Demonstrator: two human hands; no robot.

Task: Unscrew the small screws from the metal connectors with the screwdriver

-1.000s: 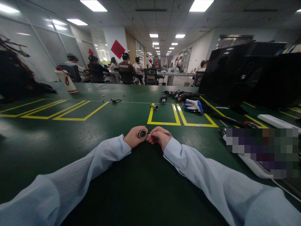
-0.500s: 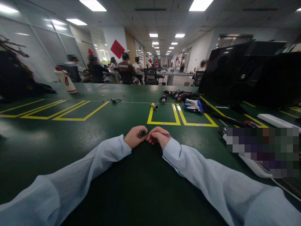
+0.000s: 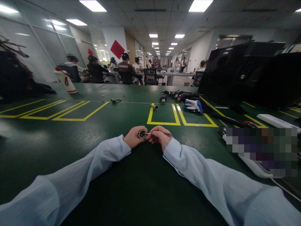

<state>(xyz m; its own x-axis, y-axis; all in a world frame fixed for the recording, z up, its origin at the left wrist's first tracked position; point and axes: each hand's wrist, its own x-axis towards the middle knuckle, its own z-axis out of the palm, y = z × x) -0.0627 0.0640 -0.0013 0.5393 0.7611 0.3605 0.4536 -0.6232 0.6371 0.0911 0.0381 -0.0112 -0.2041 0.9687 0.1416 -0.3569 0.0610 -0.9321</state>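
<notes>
My left hand is closed around a round metal connector, with its open, hollow end turned towards me. In my right hand is a thin screwdriver, pinched between the fingers, its purplish handle showing past the thumb. The slim metal shaft points left, and its tip reaches the connector's open end; whether it touches anything inside is too small to tell. Both hands are close together above the green table. Beyond them, a similar small metal cylindrical piece lies by a yellow tape outline.
Farther back lie a dark metal part, a heap of black cabled tools and a blue-and-white glove. A white cup stands far left. Black cases and a white power strip are at right.
The screwdriver and my right hand have shifted slightly to the right, so more shaft shows between my hands. The connector is tilted a little differently in my left hand.
</notes>
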